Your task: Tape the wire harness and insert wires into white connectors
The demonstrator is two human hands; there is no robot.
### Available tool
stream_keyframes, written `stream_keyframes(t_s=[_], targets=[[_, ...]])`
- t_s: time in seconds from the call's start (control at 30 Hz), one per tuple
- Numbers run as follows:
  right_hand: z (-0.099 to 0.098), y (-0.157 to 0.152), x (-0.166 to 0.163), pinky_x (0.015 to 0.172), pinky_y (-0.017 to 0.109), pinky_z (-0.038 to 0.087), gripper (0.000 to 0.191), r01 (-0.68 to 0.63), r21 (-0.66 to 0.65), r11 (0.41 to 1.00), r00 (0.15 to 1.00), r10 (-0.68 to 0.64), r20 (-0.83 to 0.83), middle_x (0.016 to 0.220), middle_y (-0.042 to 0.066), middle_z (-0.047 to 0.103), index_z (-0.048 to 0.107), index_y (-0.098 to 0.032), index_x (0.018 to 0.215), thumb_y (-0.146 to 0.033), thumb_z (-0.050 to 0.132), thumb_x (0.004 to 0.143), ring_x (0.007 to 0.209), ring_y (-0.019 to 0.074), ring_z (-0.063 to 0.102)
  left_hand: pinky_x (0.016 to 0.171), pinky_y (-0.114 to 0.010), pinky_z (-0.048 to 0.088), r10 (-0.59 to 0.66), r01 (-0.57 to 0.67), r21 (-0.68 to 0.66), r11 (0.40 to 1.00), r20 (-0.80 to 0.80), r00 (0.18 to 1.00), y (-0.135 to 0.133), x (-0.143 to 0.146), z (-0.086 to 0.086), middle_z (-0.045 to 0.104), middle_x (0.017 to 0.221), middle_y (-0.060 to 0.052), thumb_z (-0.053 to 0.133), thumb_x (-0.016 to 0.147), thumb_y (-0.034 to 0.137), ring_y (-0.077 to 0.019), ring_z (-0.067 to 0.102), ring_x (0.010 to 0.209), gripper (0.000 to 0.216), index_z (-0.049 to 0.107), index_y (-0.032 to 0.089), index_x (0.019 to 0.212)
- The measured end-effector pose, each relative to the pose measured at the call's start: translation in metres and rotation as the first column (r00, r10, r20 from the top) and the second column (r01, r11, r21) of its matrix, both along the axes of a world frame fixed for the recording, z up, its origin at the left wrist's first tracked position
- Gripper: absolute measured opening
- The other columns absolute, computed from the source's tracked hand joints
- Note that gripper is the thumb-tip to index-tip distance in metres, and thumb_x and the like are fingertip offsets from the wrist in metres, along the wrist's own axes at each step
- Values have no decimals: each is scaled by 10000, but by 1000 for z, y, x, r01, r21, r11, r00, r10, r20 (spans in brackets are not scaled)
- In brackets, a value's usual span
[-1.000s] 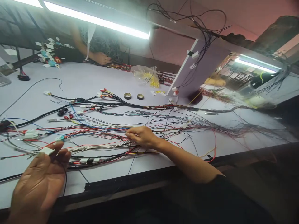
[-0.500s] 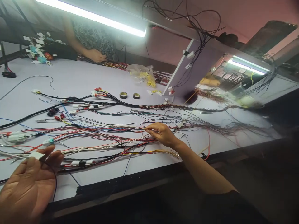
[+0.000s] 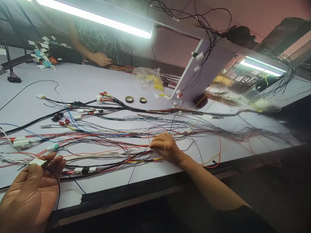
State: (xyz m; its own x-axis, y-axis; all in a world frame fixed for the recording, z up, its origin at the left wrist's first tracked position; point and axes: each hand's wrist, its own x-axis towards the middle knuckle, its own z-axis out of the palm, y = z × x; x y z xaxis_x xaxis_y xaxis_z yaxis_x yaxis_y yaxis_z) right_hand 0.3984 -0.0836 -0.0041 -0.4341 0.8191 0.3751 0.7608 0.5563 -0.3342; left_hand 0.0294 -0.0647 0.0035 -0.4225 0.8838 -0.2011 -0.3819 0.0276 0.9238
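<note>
At the lower left, my left hand (image 3: 34,191) is closed with thumb and fingers on a white connector (image 3: 37,161). A dark wire (image 3: 58,186) loops from it down past the palm. Farther right, my right hand (image 3: 165,147) pinches at some thin white wires (image 3: 138,150) among the loose bundles; its fingertips partly hide which strands are held. Red and black wires (image 3: 109,165) lie just in front of them. Near my left fingertips are a teal-and-white connector (image 3: 52,148) and a larger white connector (image 3: 21,143).
A black wrapped harness (image 3: 145,110) runs across the table. Behind it are two tape rolls (image 3: 129,99) and a plastic bag (image 3: 148,77) with yellow pieces. An upright panel (image 3: 194,77) stands at right. Another person's hand (image 3: 101,59) rests on wires across the table.
My right hand has moved slightly down toward the table's near edge, its fingers now at the white wires. My left hand keeps its hold on the white connector. The view has shifted slightly.
</note>
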Motion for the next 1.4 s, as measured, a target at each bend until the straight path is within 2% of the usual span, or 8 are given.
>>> stream_keyframes(t_s=[0.23, 0.37, 0.7, 0.87, 0.93, 1.07, 1.2, 1.4], targets=[[6, 0, -3, 826, 342, 356, 240, -45, -84, 995, 998, 47, 28, 953, 32, 707, 675, -229, 865, -397, 526, 950, 870, 165, 586, 980, -333, 474, -25, 22, 45, 999, 74, 997, -3, 3, 2, 673, 943, 6, 734, 738, 214, -146, 625, 894, 172, 568, 174, 721], [15, 8, -20, 826, 327, 359, 217, -58, -71, 996, 998, 58, 3, 968, 31, 712, 672, -216, 913, -324, 493, 972, 906, 162, 597, 941, -317, 502, -7, 5, 34, 999, 83, 997, -6, 6, 6, 685, 967, -3, 701, 757, 146, -151, 631, 932, 117, 588, 173, 771], [22, 41, -126, 801, 306, 383, 240, -249, -20, 968, 968, 249, -27, 1004, 31, 735, 674, -212, 1027, -352, 488, 971, 904, 156, 632, 821, -244, 562, -1, -1, 10, 1000, 149, 989, -9, 2, 3, 683, 970, -22, 797, 672, 274, -162, 645, 891, 222, 623, 182, 774], [18, 56, -156, 711, 280, 403, 188, -338, -112, 934, 936, 346, 59, 913, 9, 747, 714, -225, 929, -324, 554, 931, 811, 154, 649, 847, -254, 561, 3, -4, 6, 1000, 161, 987, -12, -2, -3, 685, 1040, -30, 806, 668, 326, -171, 656, 922, 248, 665, 202, 831], [20, 70, -155, 714, 259, 422, 189, -315, -142, 938, 949, 315, -23, 909, 16, 747, 719, -217, 944, -314, 557, 931, 814, 148, 655, 844, -264, 564, 3, -4, 5, 1000, 168, 986, -12, -3, -4, 691, 1031, -34, 809, 664, 336, -173, 662, 908, 260, 674, 209, 847], [26, 123, -153, 773, 246, 452, 190, -138, -171, 976, 979, 108, -176, 978, 28, 739, 720, -205, 987, -283, 556, 931, 883, 147, 648, 826, -248, 568, 1, 1, -7, 1000, 191, 982, -12, -4, -7, 695, 1039, -39, 813, 657, 335, -172, 672, 890, 273, 688, 212, 868], [21, 180, -167, 819, 288, 450, 206, 26, -160, 987, 999, -32, -35, 1062, 21, 720, 705, -238, 1070, -282, 594, 903, 981, 188, 615, 839, -248, 567, 15, -7, -36, 999, 205, 979, -12, -7, -10, 685, 1090, -46, 802, 674, 328, -174, 677, 895, 271, 692, 204, 887], [10, 211, -198, 853, 337, 402, 230, 13, -58, 998, 987, -4, 162, 1104, 24, 696, 678, -251, 1108, -320, 581, 911, 1035, 214, 569, 803, -259, 577, 43, -28, -74, 997, 205, 978, -14, -6, -9, 695, 1056, -49, 831, 629, 342, -177, 682, 860, 321, 693, 202, 883]])
